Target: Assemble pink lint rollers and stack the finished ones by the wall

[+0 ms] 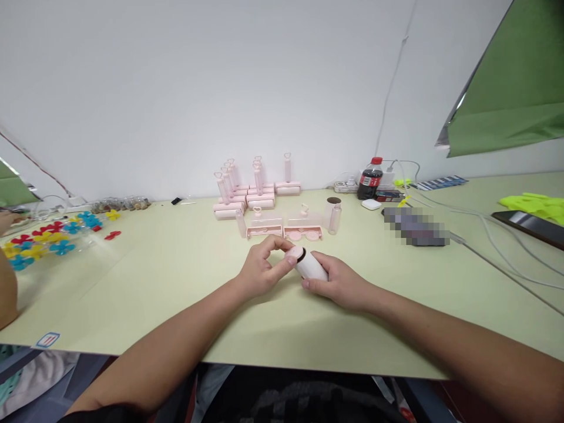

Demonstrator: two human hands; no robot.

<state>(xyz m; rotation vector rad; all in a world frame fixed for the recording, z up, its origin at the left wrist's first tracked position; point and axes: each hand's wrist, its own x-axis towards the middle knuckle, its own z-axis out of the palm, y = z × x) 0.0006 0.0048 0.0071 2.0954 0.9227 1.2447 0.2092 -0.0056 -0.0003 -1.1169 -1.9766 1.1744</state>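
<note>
My right hand (341,282) is wrapped round a white lint roller refill (314,267), held tilted above the table. At the roll's upper left end, my left hand (267,267) pinches a pale pink round end cap (295,252) between thumb and fingers. A dark ring of the roll's core shows beside the cap. Just beyond my hands lie two pink lint roller parts with open frames (304,232). Clear pink handle tubes (335,219) stand at either side of them, and a brown-cored roll (333,202) stands behind the right one.
Several pink lint rollers (261,201) with upright handles stand near the wall. To the right are a cola bottle (370,179), a white square case (371,204), a pixelated object (414,226), cables and a phone (531,229). Colourful flower-shaped pieces (61,247) and another person's arm (6,288) are at left.
</note>
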